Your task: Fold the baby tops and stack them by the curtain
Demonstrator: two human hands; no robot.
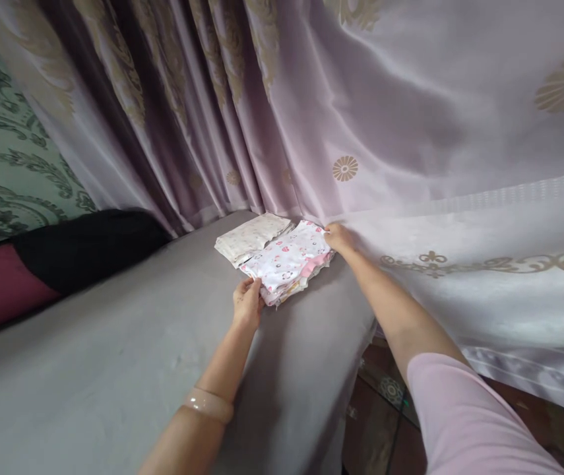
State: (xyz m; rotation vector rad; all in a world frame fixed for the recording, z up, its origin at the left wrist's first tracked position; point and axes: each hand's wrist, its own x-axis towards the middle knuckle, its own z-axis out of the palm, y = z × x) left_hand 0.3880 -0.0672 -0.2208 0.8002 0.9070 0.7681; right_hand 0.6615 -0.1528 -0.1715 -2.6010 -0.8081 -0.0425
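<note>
A white folded cloth (289,254) printed with pink hearts and small dark figures lies on top of a pile of other folded cloths, whose layered edges show along the near side. My left hand (248,302) pinches its near left corner, thumb on top. At the far right corner my right hand (340,239) grips the edge with fingers closed; some fingertips are hidden. Touching or very close behind it sits a second stack of cream folded cloths (252,237) with a faint print.
Both stacks rest on a grey-covered bed (128,356). A black and maroon bundle (84,254) lies along the wall at left. Shiny lilac curtains (385,119) hang close behind the stacks and down the right side. Dark patterned floor (375,402) shows below the bed's right edge.
</note>
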